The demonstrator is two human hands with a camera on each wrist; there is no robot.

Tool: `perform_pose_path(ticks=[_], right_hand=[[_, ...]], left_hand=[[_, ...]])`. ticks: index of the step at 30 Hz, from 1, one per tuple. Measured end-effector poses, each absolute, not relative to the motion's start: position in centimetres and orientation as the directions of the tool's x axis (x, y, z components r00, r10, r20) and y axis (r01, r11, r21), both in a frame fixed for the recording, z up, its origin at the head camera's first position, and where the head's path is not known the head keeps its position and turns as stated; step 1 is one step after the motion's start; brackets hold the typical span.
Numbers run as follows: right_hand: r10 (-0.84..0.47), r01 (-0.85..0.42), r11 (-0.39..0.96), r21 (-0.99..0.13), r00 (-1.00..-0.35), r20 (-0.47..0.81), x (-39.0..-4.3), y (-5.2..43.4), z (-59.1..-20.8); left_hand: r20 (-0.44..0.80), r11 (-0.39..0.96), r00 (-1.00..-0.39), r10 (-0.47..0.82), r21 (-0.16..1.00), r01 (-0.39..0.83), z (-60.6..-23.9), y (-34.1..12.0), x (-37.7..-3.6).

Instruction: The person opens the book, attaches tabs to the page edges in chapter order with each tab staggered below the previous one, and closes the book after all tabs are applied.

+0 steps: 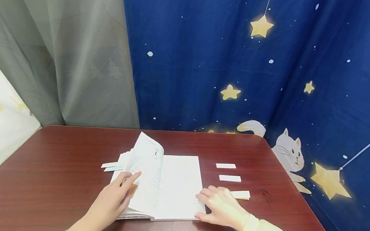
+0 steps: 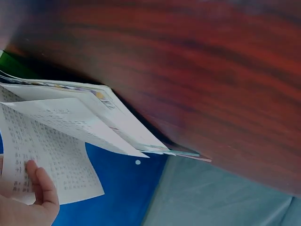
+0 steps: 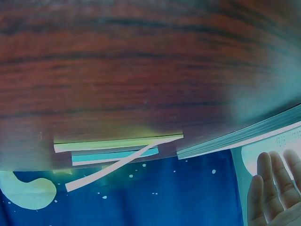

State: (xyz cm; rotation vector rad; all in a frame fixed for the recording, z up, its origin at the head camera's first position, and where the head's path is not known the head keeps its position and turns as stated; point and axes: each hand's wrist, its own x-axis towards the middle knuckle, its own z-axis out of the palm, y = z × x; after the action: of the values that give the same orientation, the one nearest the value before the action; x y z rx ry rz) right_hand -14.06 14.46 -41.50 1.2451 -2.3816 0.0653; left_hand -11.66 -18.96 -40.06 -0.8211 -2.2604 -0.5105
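The person's left hand [image 1: 115, 197] has its fingers and thumb curled round a lifted white printed page [image 1: 146, 163] of the open paperback book [image 1: 179, 181], pinching it near its lower edge so that it stands up and bows over the left half; the left wrist view shows a fingertip [image 2: 35, 174] lying on that sheet's printed face. The right hand [image 1: 221, 206] lies flat with straight fingers on the right-hand page's outer edge, holding nothing. The book lies open in the middle of the dark red wooden table [image 1: 50, 177]. Just right of it, three small white paper slips [image 1: 230, 178] lie in a column, the nearest touching the right hand. More pale slips [image 1: 112, 166] stick out at the book's left side.
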Motion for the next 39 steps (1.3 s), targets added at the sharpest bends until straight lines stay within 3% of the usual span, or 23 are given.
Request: perform_pose_path(ticks=[9,14,18,22,30,34,39], right_hand=[[-0.764,-0.798,0.587,0.136,-0.491,0.419,-14.3,14.2,-41.4],[-0.756,-0.796,0.591,0.133,-0.488,0.437,-14.5,13.9,-41.2],[-0.751,-0.791,0.597,0.136,-0.491,0.441,-14.6,13.7,-41.1],[-0.753,-0.787,0.597,0.156,-0.482,0.448,-14.8,13.3,-40.9],[-0.755,-0.782,0.594,0.186,-0.463,0.465,-15.3,12.3,-40.1],[-0.749,-0.781,0.601,0.169,-0.477,0.460,-15.7,11.8,-39.5],[-0.737,-0.772,0.620,0.139,-0.512,0.442,-16.1,11.0,-38.8]], left_hand=[[0.612,0.766,-0.664,0.429,0.144,0.627,-41.1,-19.9,-10.7],[0.507,0.821,-0.766,0.396,0.179,0.543,-41.5,-19.8,-10.4],[0.441,0.848,-0.809,0.388,0.173,0.501,-41.9,-19.6,-10.4],[0.417,0.856,-0.812,0.408,0.134,0.499,-42.2,-19.6,-10.5],[0.440,0.870,-0.761,0.478,-0.120,0.478,-42.4,-20.2,-10.5],[0.457,0.873,-0.752,0.475,-0.137,0.468,-42.4,-20.4,-10.6],[0.400,0.879,-0.790,0.466,-0.108,0.464,-42.2,-20.5,-10.7]])
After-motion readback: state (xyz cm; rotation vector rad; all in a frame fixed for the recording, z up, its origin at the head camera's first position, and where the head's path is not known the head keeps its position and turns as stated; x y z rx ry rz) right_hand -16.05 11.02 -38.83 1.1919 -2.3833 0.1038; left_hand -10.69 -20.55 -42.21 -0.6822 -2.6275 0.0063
